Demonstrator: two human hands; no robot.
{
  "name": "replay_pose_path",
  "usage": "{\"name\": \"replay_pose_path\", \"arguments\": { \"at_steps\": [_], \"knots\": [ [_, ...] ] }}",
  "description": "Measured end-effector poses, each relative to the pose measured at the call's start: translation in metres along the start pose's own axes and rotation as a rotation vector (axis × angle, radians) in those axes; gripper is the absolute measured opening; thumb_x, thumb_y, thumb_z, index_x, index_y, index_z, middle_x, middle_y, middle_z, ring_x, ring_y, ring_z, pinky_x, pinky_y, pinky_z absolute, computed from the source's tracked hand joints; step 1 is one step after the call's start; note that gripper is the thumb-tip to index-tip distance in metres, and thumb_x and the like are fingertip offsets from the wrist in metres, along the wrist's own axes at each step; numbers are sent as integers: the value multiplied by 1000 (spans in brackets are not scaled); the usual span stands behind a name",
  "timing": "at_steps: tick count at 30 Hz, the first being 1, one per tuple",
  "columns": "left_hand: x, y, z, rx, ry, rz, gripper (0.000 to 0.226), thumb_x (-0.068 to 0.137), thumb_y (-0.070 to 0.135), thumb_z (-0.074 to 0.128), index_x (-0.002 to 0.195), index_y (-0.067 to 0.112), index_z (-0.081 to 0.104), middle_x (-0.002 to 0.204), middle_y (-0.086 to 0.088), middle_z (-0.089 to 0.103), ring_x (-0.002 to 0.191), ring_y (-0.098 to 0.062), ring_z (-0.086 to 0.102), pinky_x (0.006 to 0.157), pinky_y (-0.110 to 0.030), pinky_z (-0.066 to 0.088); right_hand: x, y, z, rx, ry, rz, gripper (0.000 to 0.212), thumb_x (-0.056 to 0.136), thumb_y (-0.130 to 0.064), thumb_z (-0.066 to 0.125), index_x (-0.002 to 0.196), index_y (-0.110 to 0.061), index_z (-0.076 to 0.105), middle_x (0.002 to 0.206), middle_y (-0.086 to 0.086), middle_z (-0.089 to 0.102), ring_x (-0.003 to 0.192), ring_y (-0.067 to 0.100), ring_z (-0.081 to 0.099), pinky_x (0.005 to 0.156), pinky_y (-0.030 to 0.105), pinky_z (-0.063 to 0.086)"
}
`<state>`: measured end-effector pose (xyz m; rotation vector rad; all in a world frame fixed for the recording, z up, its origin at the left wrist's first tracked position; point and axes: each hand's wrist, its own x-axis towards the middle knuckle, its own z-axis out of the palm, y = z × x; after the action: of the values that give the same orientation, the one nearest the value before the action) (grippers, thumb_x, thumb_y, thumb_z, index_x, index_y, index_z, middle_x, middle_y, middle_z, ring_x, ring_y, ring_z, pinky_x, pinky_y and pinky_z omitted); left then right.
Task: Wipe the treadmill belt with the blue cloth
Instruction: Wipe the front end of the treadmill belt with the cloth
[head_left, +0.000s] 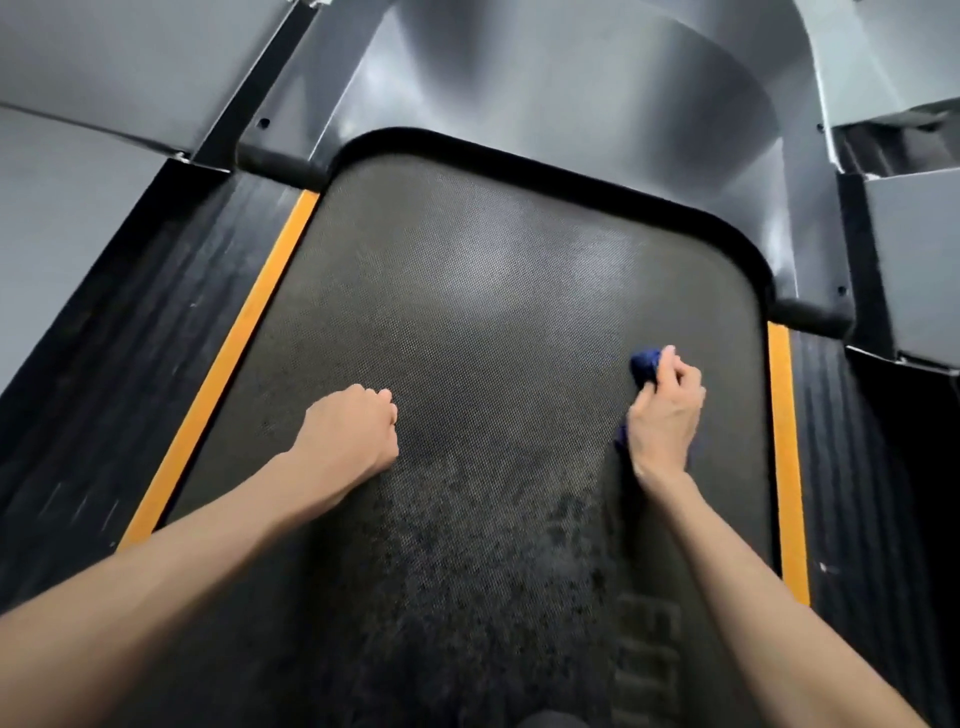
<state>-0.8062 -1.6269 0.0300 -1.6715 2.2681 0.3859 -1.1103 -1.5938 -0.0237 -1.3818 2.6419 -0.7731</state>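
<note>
While right hand grips one blue cloth, left hand fisted.

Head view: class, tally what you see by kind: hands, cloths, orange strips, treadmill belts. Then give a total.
Hands: 2, left hand and right hand
Blue cloth: 1
Orange strips: 2, left strip and right strip
Treadmill belt: 1
Total: 6

ahead, a curved grey hood, glossy; catches soft pale light in broad streaks. on either side, ribbed black side rails, each edged with an orange strip. beyond the left rail, plain grey floor, with a slanted grey panel above and a boxy grey casing at far right.
</note>
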Motion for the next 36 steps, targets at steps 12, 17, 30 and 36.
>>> {"name": "replay_pose_path", "arguments": {
  "at_steps": [12,17,30,36],
  "knots": [
    [-3,-2,-8,-44,28,9,30,94,29,42,102,8,62,100,-12,63,94,-31,61,78,-36,48,-52,-18,12,39,-463,-973,45,91,-9,41,133,-24,50,131,8,51,124,20,43,111,45,25],
    [-3,-3,-10,-51,25,24,30,94,29,43,97,8,64,97,-12,64,92,-31,61,74,-35,47,17,43,-11,60,-116,-252,58,74,8,42,128,-10,55,122,23,53,115,39,50,107,32,31],
    [2,3,-11,24,-4,46,24,89,22,48,89,7,67,87,-12,64,85,-33,62,67,-33,45,-62,-24,18,39,-428,-924,54,79,-4,34,124,-19,60,129,11,55,119,27,51,105,38,37],
    [0,-4,-5,15,33,62,30,93,28,44,99,12,68,78,-6,53,86,-31,62,71,-35,47,18,28,-5,58,-113,-190,51,74,5,44,119,-8,63,124,25,54,116,40,51,104,40,37]
  ]
}}
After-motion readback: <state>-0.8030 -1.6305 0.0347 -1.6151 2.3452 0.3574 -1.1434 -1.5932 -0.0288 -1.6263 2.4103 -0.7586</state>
